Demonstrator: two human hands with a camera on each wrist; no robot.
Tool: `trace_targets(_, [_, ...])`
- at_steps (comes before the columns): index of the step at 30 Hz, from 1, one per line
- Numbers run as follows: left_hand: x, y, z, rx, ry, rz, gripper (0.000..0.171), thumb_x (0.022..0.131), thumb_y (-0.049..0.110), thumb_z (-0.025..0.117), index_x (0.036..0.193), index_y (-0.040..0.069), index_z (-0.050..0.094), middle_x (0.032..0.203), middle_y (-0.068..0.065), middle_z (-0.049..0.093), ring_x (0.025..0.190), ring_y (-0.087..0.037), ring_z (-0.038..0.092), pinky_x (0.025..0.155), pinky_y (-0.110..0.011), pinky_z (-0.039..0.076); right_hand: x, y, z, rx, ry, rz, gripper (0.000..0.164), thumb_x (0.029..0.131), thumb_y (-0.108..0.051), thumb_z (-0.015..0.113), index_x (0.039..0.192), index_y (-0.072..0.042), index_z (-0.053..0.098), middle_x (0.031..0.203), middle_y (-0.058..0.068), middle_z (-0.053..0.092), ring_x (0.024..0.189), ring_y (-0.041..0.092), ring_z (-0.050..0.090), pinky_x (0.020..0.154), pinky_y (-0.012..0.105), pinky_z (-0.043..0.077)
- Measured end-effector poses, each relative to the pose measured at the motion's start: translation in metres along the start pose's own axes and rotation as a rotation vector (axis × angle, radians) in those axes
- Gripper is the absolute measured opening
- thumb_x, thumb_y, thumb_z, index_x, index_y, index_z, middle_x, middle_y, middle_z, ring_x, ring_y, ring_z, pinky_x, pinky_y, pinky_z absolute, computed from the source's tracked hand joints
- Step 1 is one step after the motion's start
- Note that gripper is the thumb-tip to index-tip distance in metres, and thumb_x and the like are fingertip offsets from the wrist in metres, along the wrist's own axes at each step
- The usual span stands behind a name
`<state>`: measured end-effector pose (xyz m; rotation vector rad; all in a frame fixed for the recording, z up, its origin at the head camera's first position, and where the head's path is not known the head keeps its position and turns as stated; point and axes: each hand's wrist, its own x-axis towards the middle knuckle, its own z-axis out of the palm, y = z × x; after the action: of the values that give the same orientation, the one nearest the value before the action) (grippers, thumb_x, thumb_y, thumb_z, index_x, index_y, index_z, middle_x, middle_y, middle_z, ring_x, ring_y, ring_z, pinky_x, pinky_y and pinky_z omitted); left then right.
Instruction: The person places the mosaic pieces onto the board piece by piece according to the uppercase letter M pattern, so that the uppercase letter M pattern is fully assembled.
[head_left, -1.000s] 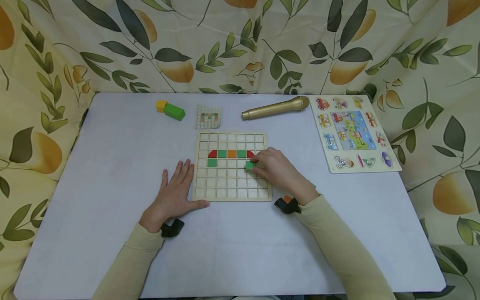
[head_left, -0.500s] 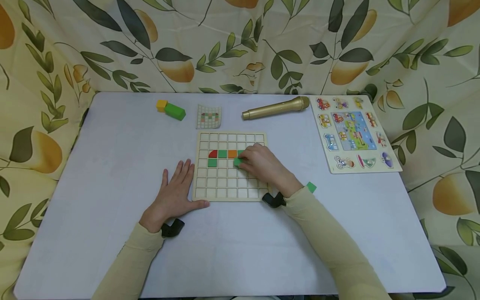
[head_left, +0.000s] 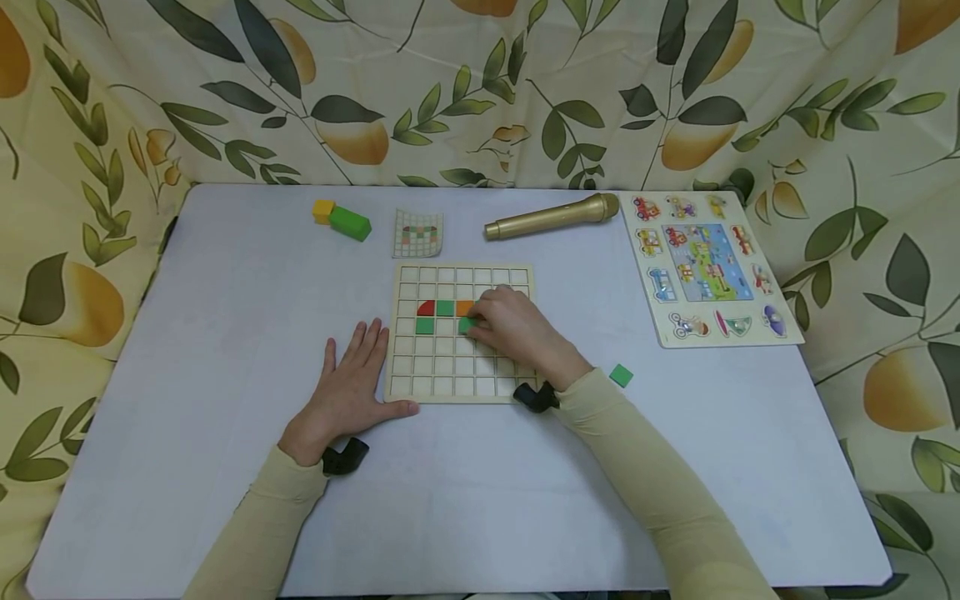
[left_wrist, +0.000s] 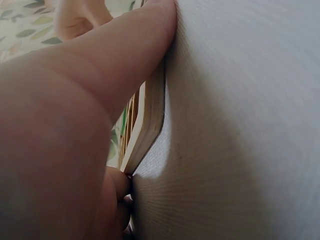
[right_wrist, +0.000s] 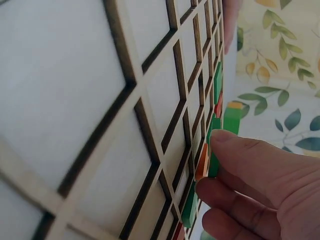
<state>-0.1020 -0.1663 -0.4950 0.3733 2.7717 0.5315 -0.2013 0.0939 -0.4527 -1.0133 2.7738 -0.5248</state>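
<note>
A wooden grid board (head_left: pixel 423 387) lies on the table with small tiles in some cells. My right hand (head_left: pixel 525 333) pinches a green square tile (right_wrist: pixel 214 162) between thumb and fingers, just below the orange tile (head_left: pixel 464 307). Left of it sit a green tile (head_left: pixel 445 308), a red rounded tile (head_left: pixel 426 308) and, one row lower, another green tile (head_left: pixel 424 326). Under my right hand, a further green tile (right_wrist: pixel 189 206) and a red one (right_wrist: pixel 179 232) show in the right wrist view. With fingers spread, my left hand (head_left: pixel 345 396) rests flat at the board's left edge.
Behind the board lies a patterned card (head_left: pixel 417 233). Yellow (head_left: pixel 323 212) and green blocks (head_left: pixel 349 223) stand at the back left. A gold microphone (head_left: pixel 551 217) and a picture puzzle board (head_left: pixel 656 287) lie at the back right. One loose green tile (head_left: pixel 621 376) lies right of the board.
My right hand has moved left across the board with the green tile, from the right-hand column to below the orange tile. The loose green tile has come into full view. My left hand stays put.
</note>
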Motion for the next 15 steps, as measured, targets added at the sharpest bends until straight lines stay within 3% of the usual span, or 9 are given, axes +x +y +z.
trace_targets(15, [-0.0004,0.0012,-0.0012,-0.001,0.011,0.005,0.125,0.073,0.077,0.063,0.155,0.000,0.010,0.162,-0.015,0.001,0.146,-0.029,-0.011,0.108,-0.061,-0.013,0.0052,-0.0035,0.0050,-0.043,0.026,-0.019,0.019,0.085,-0.017,0.077,0.100,-0.006,0.076,0.091,0.005,0.067,0.083,0.023,0.055,0.071,0.036,0.046])
